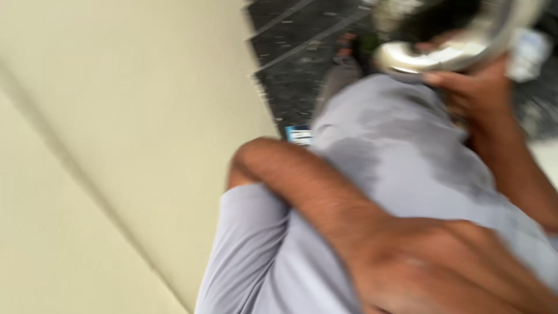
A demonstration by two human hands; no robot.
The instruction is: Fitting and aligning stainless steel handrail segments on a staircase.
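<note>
nearest the camera is a hand and forearm, blurred, which i take for the left hand (442, 273), since it sits left of the other; it is pressed on the grey trousers (401, 157) low in the view. its fingers run off the lower edge and smear into blur, so i cannot tell whether they are spread or curled, or whether they grip the cloth. the forearm slants up and left from it across the trousers to a bent point near their left edge.

the trousers are light grey, with a darker damp-looking patch across the middle. above that patch, at the top of the view, the right hand (474, 87) has its fingers closed around the rim of a shiny metal bowl (447, 40). the thumb lies along the bowl's lower edge, and the bowl is tilted, with something dark inside that is too blurred to name. the bowl sits just above the trousers, touching or nearly touching them; i cannot tell which.

left of the trousers a pale cream wall (116, 163) fills the view. above the trousers lies a dark speckled floor (290, 46) with pale lines. a small blue and white object (299, 135) lies at the trousers' upper left edge.
</note>
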